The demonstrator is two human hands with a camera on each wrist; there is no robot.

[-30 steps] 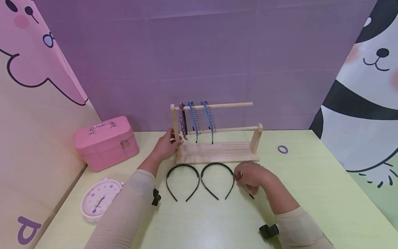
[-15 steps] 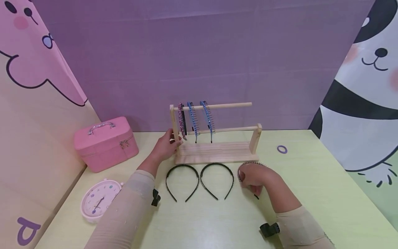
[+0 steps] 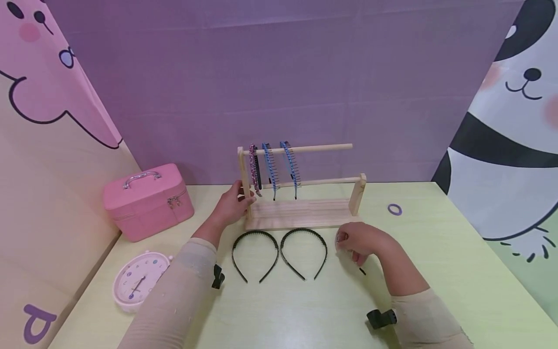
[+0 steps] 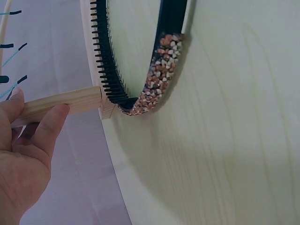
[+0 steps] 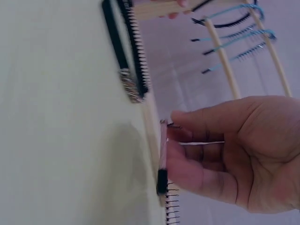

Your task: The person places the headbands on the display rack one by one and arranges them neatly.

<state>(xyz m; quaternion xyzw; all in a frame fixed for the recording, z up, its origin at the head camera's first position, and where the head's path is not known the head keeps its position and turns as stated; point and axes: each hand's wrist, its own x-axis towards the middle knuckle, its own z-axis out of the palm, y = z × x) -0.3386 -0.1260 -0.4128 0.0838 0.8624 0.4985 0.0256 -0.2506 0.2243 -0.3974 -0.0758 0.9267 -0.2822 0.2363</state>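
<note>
A wooden headband rack (image 3: 305, 220) stands at the table's back, and my left hand (image 3: 233, 203) grips its left upright (image 4: 61, 101) between thumb and fingers. From its upper bar hang a glittery pink headband (image 3: 254, 167) with a black one close against it, and two blue toothed headbands (image 3: 291, 167). In front of the rack's base, two black headbands (image 3: 257, 232) lie side by side. Right of them, my right hand (image 3: 359, 242) pinches another headband (image 5: 163, 150), pinkish with a black tip and thin teeth. In the head view that headband is mostly hidden by the hand.
A pink case (image 3: 148, 201) with a metal handle stands at the back left. In front of it lies a round pink clock (image 3: 141, 278). A purple ring (image 3: 395, 209) lies right of the rack. A purple cloth (image 3: 279, 87) covers the wall behind the table.
My right hand has shifted slightly right, turning the pinched headband so its toothed arch no longer shows past the knuckles. My left hand keeps its grip on the upright.
</note>
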